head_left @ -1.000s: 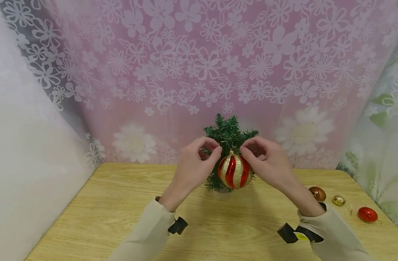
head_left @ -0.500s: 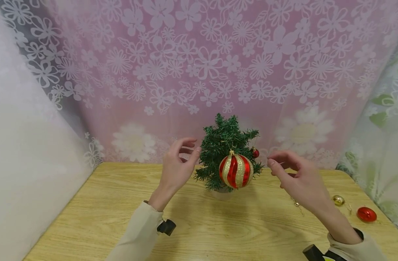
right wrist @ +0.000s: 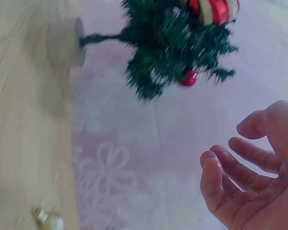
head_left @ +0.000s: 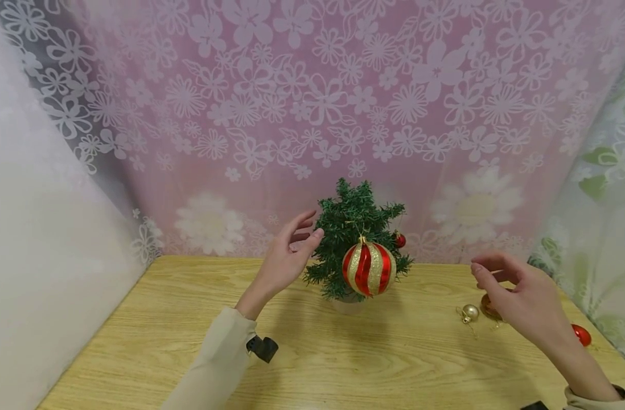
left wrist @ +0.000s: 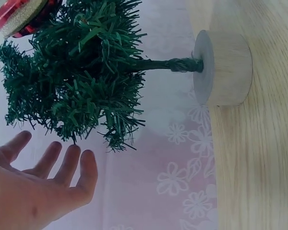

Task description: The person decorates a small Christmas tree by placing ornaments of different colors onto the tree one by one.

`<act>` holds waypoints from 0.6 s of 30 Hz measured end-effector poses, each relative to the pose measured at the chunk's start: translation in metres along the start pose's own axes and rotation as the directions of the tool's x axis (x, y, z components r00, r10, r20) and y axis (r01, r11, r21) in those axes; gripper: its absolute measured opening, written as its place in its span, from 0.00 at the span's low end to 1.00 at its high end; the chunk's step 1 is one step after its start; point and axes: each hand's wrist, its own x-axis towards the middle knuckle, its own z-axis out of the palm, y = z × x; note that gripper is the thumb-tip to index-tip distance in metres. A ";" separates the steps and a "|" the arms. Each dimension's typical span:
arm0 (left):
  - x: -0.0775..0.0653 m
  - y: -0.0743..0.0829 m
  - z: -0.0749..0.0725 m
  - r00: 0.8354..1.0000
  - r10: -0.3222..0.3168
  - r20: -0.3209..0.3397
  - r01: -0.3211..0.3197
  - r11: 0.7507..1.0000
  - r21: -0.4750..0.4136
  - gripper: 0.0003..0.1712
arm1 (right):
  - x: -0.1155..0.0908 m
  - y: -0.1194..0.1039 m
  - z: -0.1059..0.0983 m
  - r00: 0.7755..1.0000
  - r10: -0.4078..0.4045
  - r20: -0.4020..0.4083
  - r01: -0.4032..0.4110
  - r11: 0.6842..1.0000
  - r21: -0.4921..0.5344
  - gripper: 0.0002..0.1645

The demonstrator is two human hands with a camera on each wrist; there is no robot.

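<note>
A small artificial Christmas tree (head_left: 345,228) stands upright on a round pale base (left wrist: 230,68). At its front hangs a large red-and-gold striped bauble (head_left: 370,269); a small red bauble (head_left: 400,240) dangles on its right side. My left hand (head_left: 287,253) is beside the tree's left branches, fingers loosely bent and holding nothing; whether the fingertips touch the needles I cannot tell. Over the table's right side my right hand (head_left: 525,296) hovers apart from the tree, its fingers relaxed with nothing between them. Partly behind that hand lies a brown bauble (head_left: 489,306).
On the wooden table (head_left: 189,341) a small gold bauble (head_left: 469,312) lies left of the brown one. A red bauble (head_left: 581,335) near the right edge is partly covered by my right wrist. A flowered pink curtain (head_left: 302,114) hangs behind the table.
Both hands have come away from the striped bauble, which now hangs on the tree. The right hand has moved far to the right; the left drew back, then came slightly nearer the branches.
</note>
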 end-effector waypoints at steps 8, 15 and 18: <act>0.002 -0.004 0.000 0.995 -0.063 0.081 0.066 0.997 -0.030 0.33 | -0.001 0.038 0.000 0.997 -0.073 -0.027 0.068 0.989 -0.130 0.07; 0.001 -0.004 0.001 0.995 -0.062 0.084 0.063 0.998 -0.010 0.31 | 0.000 0.071 0.005 0.992 -0.124 -0.023 0.116 0.970 -0.214 0.07; 0.001 -0.004 0.001 0.995 -0.061 0.085 0.061 0.998 -0.002 0.31 | -0.001 0.084 0.006 0.994 -0.113 -0.002 0.109 0.963 -0.247 0.11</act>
